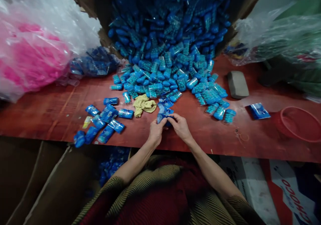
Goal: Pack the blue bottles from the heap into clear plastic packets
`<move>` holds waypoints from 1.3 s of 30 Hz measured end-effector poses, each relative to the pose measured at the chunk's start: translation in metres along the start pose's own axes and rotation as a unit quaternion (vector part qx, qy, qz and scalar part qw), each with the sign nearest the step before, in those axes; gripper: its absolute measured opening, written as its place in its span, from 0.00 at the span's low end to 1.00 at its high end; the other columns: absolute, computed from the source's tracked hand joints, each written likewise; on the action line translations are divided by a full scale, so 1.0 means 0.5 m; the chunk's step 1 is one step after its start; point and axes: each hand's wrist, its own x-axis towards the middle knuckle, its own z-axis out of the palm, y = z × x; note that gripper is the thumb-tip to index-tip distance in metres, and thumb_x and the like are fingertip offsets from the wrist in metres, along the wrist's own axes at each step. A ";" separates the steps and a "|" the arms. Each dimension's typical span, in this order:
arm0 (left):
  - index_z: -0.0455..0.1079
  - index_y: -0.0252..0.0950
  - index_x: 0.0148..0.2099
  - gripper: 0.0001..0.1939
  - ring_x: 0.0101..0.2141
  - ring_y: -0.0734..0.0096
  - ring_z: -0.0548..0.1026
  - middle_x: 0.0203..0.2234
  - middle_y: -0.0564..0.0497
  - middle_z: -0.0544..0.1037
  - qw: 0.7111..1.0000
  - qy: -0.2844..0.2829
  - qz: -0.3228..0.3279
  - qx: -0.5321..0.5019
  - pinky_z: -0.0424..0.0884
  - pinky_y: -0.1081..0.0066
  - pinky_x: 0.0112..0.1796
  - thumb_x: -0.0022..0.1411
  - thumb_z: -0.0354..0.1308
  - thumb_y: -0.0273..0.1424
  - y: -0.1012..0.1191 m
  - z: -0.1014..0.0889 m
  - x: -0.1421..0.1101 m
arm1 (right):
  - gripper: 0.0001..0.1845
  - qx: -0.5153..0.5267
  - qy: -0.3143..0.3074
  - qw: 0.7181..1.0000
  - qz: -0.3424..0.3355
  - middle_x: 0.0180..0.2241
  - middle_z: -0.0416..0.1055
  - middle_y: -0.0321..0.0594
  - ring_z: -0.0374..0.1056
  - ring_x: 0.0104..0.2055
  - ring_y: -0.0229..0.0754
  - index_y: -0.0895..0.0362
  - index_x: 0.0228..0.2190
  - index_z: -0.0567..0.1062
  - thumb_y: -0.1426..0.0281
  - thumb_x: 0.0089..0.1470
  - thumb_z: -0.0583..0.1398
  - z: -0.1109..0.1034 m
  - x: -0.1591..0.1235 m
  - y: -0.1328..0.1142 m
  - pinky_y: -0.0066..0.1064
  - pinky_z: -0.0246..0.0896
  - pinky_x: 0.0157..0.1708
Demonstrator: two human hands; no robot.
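Observation:
My left hand (156,130) and my right hand (181,127) meet near the front of the table, fingers closed in a pinch on a blue printed wrapper (167,111). Whether a container is inside the wrapper cannot be made out behind the fingers. Just beyond lie more blue wrappers (165,102), and a crumpled yellow cloth (144,105) is to their left. A large heap of clear containers with blue caps and teal balls (152,74) spreads across the table behind. Left of my hands lies a group of containers in blue printed wrappers (108,113).
The heap spills from a torn cardboard box (100,24). A bag of pink pieces (37,57) stands left. On the right are a grey block (237,84), a stack of flat blue wrappers (259,111) and a red basket (299,124). The red table (200,138) has its front edge before me.

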 end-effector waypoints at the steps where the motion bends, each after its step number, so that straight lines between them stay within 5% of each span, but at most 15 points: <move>1: 0.70 0.30 0.28 0.16 0.19 0.77 0.69 0.20 0.53 0.73 1.000 0.004 0.007 0.015 0.65 0.76 0.20 0.39 0.67 0.35 -0.002 -0.001 0.003 | 0.12 0.012 -0.005 1.000 0.020 0.29 0.72 0.37 0.66 0.31 0.39 0.57 0.32 0.74 0.63 0.53 0.56 0.002 0.003 0.003 0.30 0.60 0.35; 6: 0.69 0.30 0.26 0.13 0.16 0.77 0.68 0.16 0.53 0.72 0.999 -0.024 0.000 0.036 0.64 0.76 0.18 0.41 0.65 0.34 -0.014 -0.005 0.020 | 0.13 0.010 0.008 0.998 0.061 0.22 0.67 0.33 0.61 0.26 0.37 0.57 0.24 0.70 0.61 0.52 0.54 0.010 0.008 0.009 0.27 0.55 0.29; 11: 0.69 0.31 0.26 0.12 0.15 0.79 0.66 0.15 0.56 0.70 0.996 0.035 0.041 0.067 0.64 0.76 0.16 0.43 0.64 0.35 -0.018 0.000 0.024 | 0.16 -0.052 0.013 0.998 0.038 0.19 0.60 0.32 0.56 0.23 0.36 0.55 0.21 0.64 0.60 0.55 0.51 0.023 0.008 -0.002 0.27 0.49 0.25; 19: 0.67 0.31 0.27 0.16 0.15 0.75 0.69 0.14 0.54 0.71 0.993 -0.070 -0.093 -0.025 0.66 0.76 0.17 0.38 0.69 0.33 0.019 -0.034 0.007 | 0.18 -0.098 -0.013 0.994 0.042 0.18 0.61 0.33 0.57 0.23 0.36 0.55 0.19 0.62 0.61 0.56 0.48 0.028 0.045 -0.007 0.27 0.50 0.25; 24: 0.67 0.30 0.28 0.16 0.16 0.77 0.70 0.17 0.53 0.73 0.994 -0.062 -0.086 -0.039 0.65 0.78 0.16 0.38 0.69 0.31 0.028 -0.058 -0.007 | 0.13 -0.295 -0.068 0.952 0.051 0.27 0.71 0.39 0.65 0.30 0.42 0.52 0.34 0.72 0.67 0.58 0.48 0.020 0.062 -0.020 0.29 0.52 0.28; 30: 0.69 0.30 0.30 0.10 0.17 0.74 0.73 0.19 0.53 0.74 0.995 -0.017 -0.087 -0.044 0.68 0.77 0.16 0.42 0.65 0.27 0.023 -0.025 0.013 | 0.20 -0.341 -0.147 0.928 -0.008 0.43 0.69 0.45 0.68 0.39 0.45 0.52 0.51 0.66 0.67 0.58 0.48 0.000 0.066 -0.031 0.31 0.60 0.31; 35: 0.69 0.31 0.31 0.10 0.18 0.74 0.74 0.19 0.54 0.76 0.996 -0.009 -0.082 -0.033 0.70 0.78 0.18 0.43 0.63 0.26 0.037 0.000 0.030 | 0.31 -0.405 -0.071 0.911 -0.017 0.59 0.55 0.52 0.61 0.52 0.54 0.54 0.59 0.57 0.76 0.53 0.51 -0.005 0.043 -0.039 0.43 0.61 0.44; 39: 0.69 0.32 0.33 0.11 0.21 0.72 0.76 0.21 0.54 0.77 0.994 -0.031 -0.105 -0.018 0.71 0.79 0.19 0.42 0.64 0.25 0.049 0.002 0.015 | 0.27 -0.397 0.009 0.917 -0.030 0.59 0.55 0.53 0.60 0.54 0.54 0.57 0.58 0.59 0.75 0.56 0.48 -0.055 0.022 -0.033 0.44 0.58 0.48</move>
